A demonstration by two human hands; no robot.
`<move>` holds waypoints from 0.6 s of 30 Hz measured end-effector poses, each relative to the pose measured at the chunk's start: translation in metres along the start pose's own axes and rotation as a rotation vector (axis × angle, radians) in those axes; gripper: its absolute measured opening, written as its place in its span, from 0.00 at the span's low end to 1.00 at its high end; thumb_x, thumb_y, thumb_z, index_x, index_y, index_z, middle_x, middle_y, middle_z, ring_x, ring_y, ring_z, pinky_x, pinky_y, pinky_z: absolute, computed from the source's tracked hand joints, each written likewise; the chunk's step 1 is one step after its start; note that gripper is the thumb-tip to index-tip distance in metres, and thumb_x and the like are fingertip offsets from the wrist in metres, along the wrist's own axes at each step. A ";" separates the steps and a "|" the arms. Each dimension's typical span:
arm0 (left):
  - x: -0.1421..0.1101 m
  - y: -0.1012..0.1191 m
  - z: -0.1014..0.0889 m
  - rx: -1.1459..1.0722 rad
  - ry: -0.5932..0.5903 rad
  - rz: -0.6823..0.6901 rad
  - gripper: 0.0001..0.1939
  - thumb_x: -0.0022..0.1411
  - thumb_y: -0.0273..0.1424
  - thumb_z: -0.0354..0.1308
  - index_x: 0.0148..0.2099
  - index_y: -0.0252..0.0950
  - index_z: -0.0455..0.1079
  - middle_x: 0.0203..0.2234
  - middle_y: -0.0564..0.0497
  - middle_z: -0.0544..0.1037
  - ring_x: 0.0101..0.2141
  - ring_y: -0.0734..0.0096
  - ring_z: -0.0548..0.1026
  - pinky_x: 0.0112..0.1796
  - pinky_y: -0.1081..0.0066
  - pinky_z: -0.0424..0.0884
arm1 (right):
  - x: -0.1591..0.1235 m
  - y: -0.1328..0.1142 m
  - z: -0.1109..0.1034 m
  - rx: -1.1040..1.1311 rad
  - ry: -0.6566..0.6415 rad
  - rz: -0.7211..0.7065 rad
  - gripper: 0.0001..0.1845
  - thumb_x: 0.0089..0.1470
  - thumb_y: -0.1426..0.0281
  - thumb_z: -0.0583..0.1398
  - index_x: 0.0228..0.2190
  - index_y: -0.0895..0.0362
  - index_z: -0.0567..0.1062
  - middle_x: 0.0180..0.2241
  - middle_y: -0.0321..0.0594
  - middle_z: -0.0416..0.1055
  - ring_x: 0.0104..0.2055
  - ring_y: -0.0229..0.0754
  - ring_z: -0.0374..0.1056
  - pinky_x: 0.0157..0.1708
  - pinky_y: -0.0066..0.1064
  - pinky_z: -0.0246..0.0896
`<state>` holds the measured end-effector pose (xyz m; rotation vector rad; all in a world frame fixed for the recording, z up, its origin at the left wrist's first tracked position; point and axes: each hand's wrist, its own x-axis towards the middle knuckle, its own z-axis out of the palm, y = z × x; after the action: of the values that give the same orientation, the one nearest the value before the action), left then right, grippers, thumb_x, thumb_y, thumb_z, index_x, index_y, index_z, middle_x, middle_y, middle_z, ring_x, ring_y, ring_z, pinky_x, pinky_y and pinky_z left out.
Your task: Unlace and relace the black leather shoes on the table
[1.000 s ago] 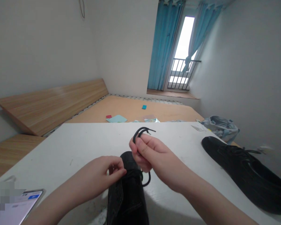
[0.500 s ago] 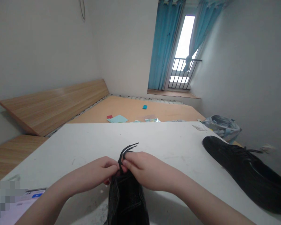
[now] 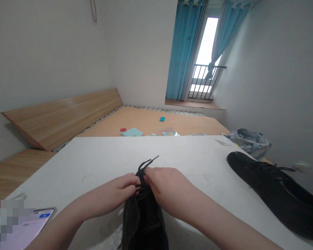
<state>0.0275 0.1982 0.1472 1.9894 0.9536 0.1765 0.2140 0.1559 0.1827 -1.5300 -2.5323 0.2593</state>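
A black lace-up shoe (image 3: 145,222) stands at the near edge of the white table, pointing away from me. My left hand (image 3: 122,189) is closed at the left of the lacing, its thumb and fingers pinching the black shoelace (image 3: 143,167). From the other side my right hand (image 3: 165,184) also grips the lace, with its fingertips partly hidden behind the hand. Two loose lace ends stick up and forward beyond my fingers. The matching black shoe (image 3: 270,191) lies on the right of the table, its lace tied.
A phone (image 3: 36,225) with a lit screen lies at the lower left, partly behind my left forearm. A patterned fabric bag (image 3: 250,140) stands past the table's right edge. Beyond the table is a bed (image 3: 190,122) with papers and small items.
My fingers have shifted at the lacing, and the hands are slightly farther apart. The loose lace ends now spread differently. The view has moved slightly.
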 end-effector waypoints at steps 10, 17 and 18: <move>0.002 -0.003 0.002 0.010 0.061 -0.065 0.09 0.58 0.32 0.45 0.39 0.38 0.65 0.31 0.54 0.69 0.33 0.66 0.67 0.36 0.69 0.65 | 0.004 -0.015 -0.010 -0.239 -0.122 0.184 0.13 0.53 0.80 0.53 0.40 0.60 0.70 0.29 0.52 0.77 0.31 0.51 0.75 0.25 0.32 0.58; -0.001 0.006 0.002 -0.069 0.083 0.081 0.11 0.61 0.32 0.43 0.39 0.39 0.66 0.38 0.52 0.72 0.40 0.65 0.68 0.45 0.68 0.63 | 0.001 -0.011 -0.023 0.512 -0.163 0.042 0.14 0.63 0.67 0.46 0.29 0.56 0.65 0.25 0.36 0.66 0.26 0.37 0.64 0.27 0.27 0.58; -0.003 0.008 0.003 -0.072 0.100 0.093 0.10 0.61 0.32 0.43 0.37 0.39 0.66 0.36 0.52 0.72 0.38 0.66 0.68 0.44 0.69 0.63 | 0.002 -0.010 -0.023 0.719 -0.215 0.060 0.15 0.64 0.65 0.45 0.28 0.55 0.63 0.24 0.34 0.63 0.25 0.35 0.61 0.27 0.26 0.58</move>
<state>0.0318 0.1920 0.1526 1.9747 0.9049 0.3604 0.2103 0.1547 0.2074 -1.3171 -2.1434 1.2387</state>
